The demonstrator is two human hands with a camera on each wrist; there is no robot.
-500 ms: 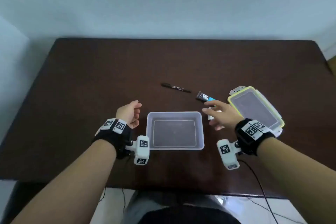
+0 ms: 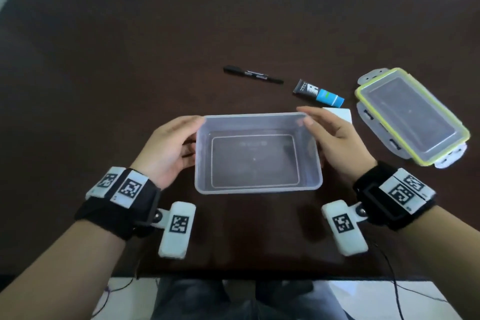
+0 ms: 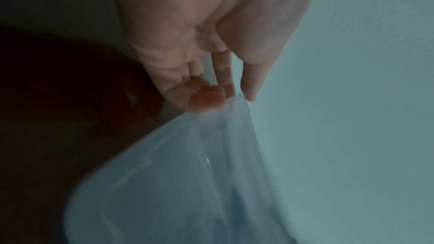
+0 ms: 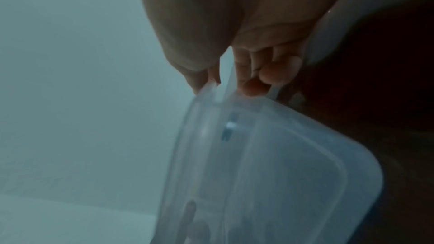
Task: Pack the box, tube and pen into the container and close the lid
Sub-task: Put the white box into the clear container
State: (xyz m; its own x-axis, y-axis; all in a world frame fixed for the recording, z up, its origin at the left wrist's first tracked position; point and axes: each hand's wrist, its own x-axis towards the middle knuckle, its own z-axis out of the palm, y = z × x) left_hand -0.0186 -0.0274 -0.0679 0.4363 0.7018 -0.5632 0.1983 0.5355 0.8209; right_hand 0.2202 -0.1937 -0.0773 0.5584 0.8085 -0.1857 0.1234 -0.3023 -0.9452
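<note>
Clear container near table's front edge, gripped at left end by left hand, at right end by right hand, thumbs over rim, fingers curled outside walls, pen, tube, box, lid beyond.

Your left hand gripped the left end of the clear container while your right hand gripped its right end, thumbs at the far corners of the rim. The container was open and held nothing. On the dark counter, farther away, the black pen lay slanted, and to its right lay the black-and-blue tube. A white box showed just beyond your right hand, partly hidden by it. The lid, edged in yellow-green, lay at the right, apart from the container. Both your wrists wore black bands with white marker tags.
</note>
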